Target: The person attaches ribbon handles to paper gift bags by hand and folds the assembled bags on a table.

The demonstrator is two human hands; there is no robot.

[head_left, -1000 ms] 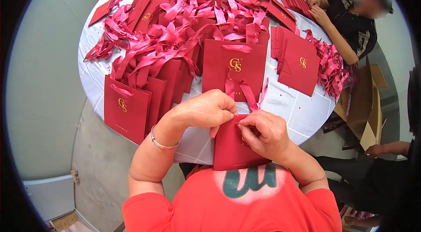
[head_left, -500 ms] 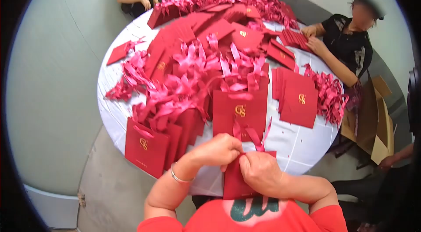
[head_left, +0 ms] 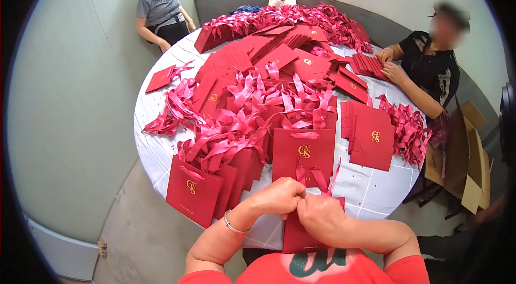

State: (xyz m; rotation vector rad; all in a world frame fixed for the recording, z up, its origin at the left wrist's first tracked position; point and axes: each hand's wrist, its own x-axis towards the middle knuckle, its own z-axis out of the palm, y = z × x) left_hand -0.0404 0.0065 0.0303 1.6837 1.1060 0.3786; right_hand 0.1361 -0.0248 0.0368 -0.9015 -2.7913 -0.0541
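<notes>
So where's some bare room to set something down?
Widest is the tablecloth between the right hand and the stacked bags beyond it, nearly bare. A smaller patch lies at the left edge, between ribbons and the front-left bags. The middle and far side are crowded.

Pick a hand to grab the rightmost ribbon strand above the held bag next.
Likely the right hand: it sits just below that ribbon strand in view, while the left hand is farther left. Both look busy at the bag, though.
</notes>
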